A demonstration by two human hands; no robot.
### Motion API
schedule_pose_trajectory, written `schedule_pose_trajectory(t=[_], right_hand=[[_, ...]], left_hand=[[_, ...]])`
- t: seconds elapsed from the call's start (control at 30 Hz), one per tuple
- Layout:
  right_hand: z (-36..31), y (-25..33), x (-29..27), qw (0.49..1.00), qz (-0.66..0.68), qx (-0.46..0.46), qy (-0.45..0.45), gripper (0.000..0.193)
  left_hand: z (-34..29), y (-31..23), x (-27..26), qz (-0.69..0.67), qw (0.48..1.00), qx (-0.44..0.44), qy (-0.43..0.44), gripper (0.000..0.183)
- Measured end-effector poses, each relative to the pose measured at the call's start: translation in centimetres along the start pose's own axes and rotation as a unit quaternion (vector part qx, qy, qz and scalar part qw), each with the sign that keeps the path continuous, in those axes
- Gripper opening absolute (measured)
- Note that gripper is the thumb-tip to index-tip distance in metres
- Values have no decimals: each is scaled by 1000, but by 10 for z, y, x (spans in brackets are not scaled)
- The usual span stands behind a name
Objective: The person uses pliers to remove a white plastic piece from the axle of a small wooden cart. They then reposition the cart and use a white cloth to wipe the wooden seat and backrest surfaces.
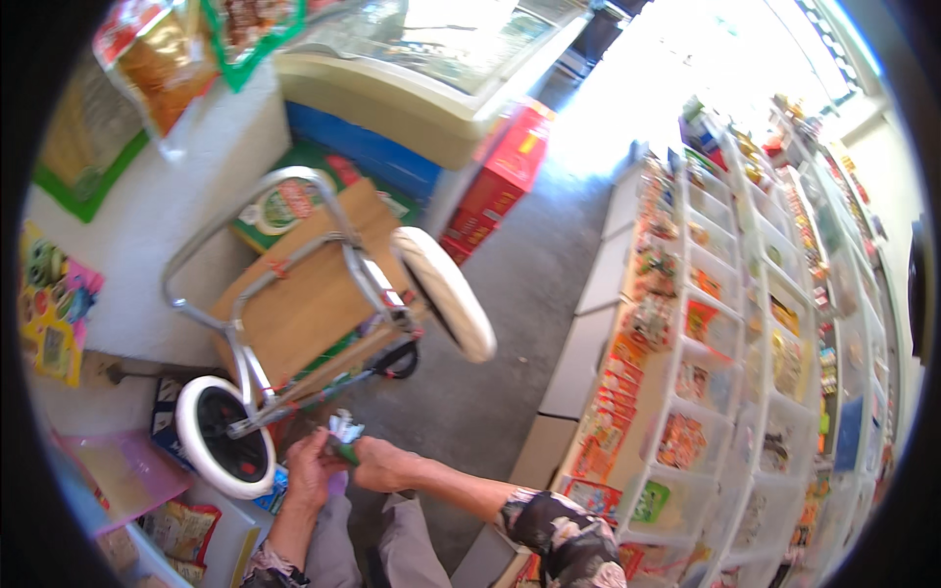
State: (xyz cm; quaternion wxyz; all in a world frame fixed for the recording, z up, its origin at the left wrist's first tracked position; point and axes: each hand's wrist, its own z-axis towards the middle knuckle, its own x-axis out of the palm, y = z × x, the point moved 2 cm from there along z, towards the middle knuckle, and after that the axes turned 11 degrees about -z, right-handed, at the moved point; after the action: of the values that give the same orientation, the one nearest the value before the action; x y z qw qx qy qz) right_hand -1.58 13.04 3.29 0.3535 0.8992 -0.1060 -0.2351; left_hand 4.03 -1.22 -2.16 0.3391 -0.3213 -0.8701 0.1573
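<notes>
My left hand (308,470) and my right hand (382,465) meet low in front of me, above my grey trousers, their fingers closed. Between them is a small bunched item, dark green with white and pale blue ends (345,427); its kind is too small to make out. Just beyond my hands a metal-tube cart frame (257,367) stands tilted. One white-rimmed wheel (227,437) is close to my left hand, and a second white wheel (446,294) sits farther right. Behind the tubes shows a tan board (299,304).
Clear bins of packaged snacks (696,431) line a shelf on the right. At the back left stands a glass-topped freezer (392,108), with a red carton (500,181) beside it. Snack bags (181,529) fill a container at lower left. Grey floor (520,294) runs between.
</notes>
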Motion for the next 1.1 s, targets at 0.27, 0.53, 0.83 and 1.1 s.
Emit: schedule_pose_trajectory(t=[0.27,0.53,0.83,1.1], right_hand=[[1,3,-5,999,29,36,13,15],[1,4,-4,990,80,90,72,10],[3,-2,0,969,204,87,105,15],[-2,-9,3,986,146,51,54,18]], left_hand=[[0,-1,-2,24,998,-10,-54,27],[-8,-17,12,99,992,-27,-67,32],[-5,-17,6,156,982,-27,-99,32],[1,-16,4,162,986,-5,-41,29]])
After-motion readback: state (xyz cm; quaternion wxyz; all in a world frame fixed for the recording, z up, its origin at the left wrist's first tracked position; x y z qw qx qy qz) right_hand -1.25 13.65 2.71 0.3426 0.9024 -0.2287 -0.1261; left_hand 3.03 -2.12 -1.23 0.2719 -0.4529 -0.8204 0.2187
